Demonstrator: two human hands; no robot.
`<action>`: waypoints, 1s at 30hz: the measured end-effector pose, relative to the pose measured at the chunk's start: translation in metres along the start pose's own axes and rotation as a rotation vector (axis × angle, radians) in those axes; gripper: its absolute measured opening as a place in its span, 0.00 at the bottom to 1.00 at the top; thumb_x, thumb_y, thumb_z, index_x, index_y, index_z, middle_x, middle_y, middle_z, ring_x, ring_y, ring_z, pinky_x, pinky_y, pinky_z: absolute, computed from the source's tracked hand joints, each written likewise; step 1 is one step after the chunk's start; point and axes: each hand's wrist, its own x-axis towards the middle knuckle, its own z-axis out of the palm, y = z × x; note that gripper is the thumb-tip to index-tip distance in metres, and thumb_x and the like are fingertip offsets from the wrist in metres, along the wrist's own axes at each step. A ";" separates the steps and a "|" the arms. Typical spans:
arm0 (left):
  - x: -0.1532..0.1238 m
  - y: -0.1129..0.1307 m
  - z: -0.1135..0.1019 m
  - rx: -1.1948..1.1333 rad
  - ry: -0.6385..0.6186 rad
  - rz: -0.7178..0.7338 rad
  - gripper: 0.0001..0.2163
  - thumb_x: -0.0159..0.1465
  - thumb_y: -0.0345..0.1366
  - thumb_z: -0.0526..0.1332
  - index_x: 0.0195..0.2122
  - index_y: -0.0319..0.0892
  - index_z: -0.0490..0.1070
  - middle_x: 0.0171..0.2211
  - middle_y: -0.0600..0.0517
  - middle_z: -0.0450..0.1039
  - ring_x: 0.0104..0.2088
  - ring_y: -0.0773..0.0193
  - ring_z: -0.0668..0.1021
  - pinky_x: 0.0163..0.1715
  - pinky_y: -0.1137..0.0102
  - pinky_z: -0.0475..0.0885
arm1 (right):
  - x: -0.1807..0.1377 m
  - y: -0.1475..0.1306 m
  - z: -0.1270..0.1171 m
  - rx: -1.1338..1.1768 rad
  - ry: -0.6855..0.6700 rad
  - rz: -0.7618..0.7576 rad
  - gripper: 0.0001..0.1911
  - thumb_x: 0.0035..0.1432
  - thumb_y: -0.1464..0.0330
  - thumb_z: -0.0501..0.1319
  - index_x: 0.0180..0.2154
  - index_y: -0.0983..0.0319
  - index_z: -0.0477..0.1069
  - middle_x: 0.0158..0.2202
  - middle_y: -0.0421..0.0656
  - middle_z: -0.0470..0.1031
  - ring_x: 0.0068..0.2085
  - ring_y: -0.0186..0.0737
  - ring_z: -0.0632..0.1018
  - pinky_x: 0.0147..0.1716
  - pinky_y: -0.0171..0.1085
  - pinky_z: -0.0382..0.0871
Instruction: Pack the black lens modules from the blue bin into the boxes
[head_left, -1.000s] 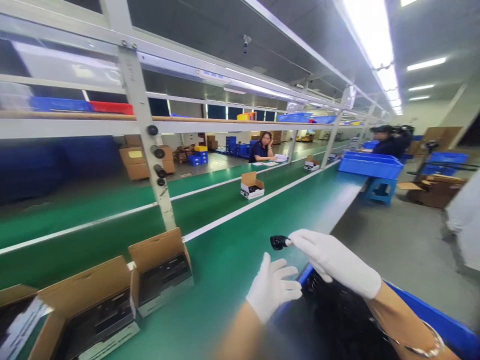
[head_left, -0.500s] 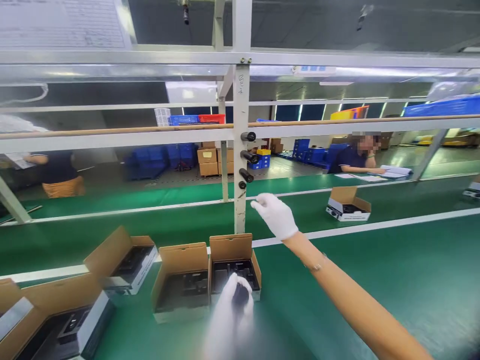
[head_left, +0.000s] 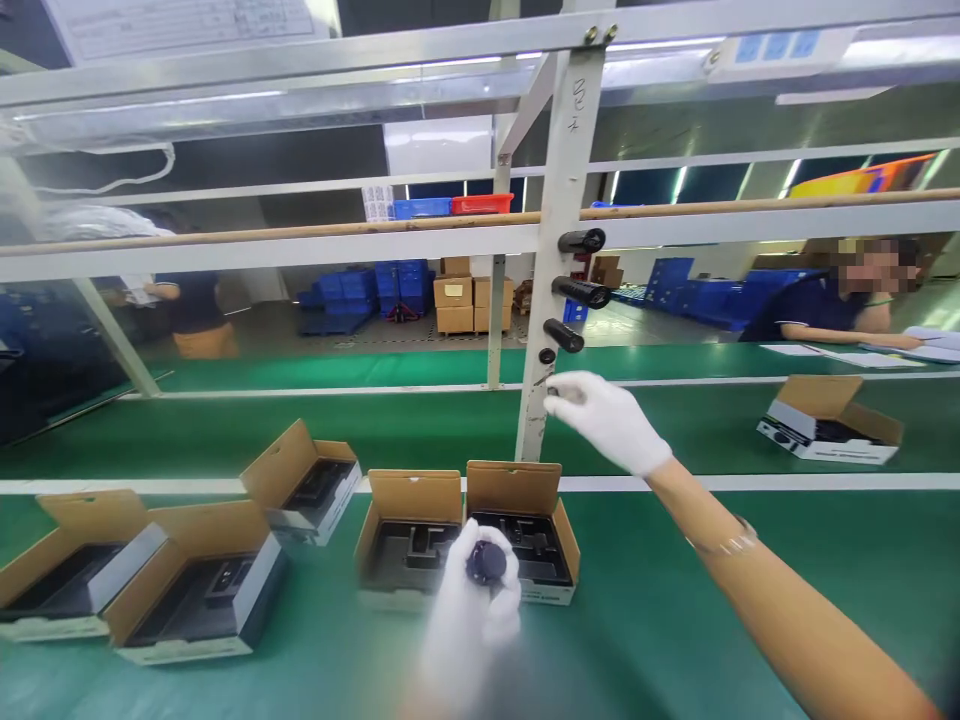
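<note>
My left hand (head_left: 469,610), in a white glove, is closed around a small black round part (head_left: 486,563) held just in front of two open cardboard boxes (head_left: 409,540) (head_left: 525,530) with black moulded trays inside. My right hand (head_left: 611,420), also gloved, reaches out to the metal upright post (head_left: 559,250), its fingertips pinched at the post just below a row of black cylindrical pegs (head_left: 579,291). What the right fingers hold, if anything, is too small to make out.
More open boxes (head_left: 304,480) (head_left: 199,590) (head_left: 67,560) lie on the green conveyor belt (head_left: 750,580) to the left, another box (head_left: 829,420) on the far lane at right. A seated person (head_left: 825,300) and a standing person (head_left: 191,310) are beyond the frame. Blue crates and cartons stand behind.
My view has turned from the belt's far end to the post. The black part went from my right hand to my left. My right hand reached up to the post.
</note>
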 end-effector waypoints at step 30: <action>-0.011 0.010 -0.038 0.679 0.178 0.290 0.34 0.62 0.62 0.41 0.54 0.39 0.65 0.39 0.44 0.72 0.38 0.57 0.75 0.46 0.59 0.67 | -0.129 -0.081 -0.023 0.080 -0.427 -0.388 0.18 0.46 0.75 0.65 0.41 0.56 0.70 0.41 0.39 0.74 0.40 0.37 0.73 0.39 0.35 0.68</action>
